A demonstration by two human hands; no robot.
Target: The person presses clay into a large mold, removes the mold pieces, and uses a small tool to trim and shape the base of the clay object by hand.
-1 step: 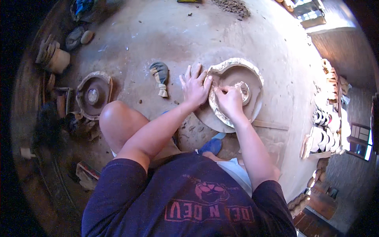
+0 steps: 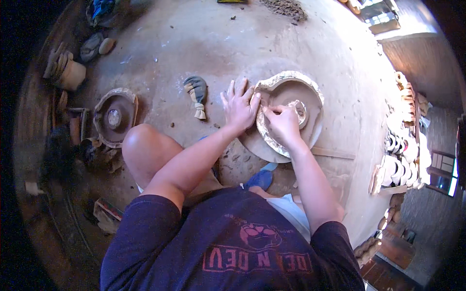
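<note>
A round plaster mould [image 2: 315, 88] with a ragged whitish rim holds a brown clay lining, and a pale raised hub [image 2: 302, 112] stands in its middle. My left hand [image 2: 240, 110] lies against the mould's left outer side, its fingers spread and its thumb along the rim. Over the left part of the mould, my right hand [image 2: 283, 121] is closed in a pinch at the clay just inside the rim. What its fingertips hold, if anything, is hidden. Left of my hands, a dark cloth bundle tied with a pale band [image 2: 196, 96] lies on the floor.
A second round mould [image 2: 103, 131] with a pale hub sits at the left. Beyond it stands a pale bucket [image 2: 73, 75]. Several curved pale pieces [image 2: 399, 172] are stacked at the right. A heap of crumbled clay [image 2: 286, 8] lies at the far side.
</note>
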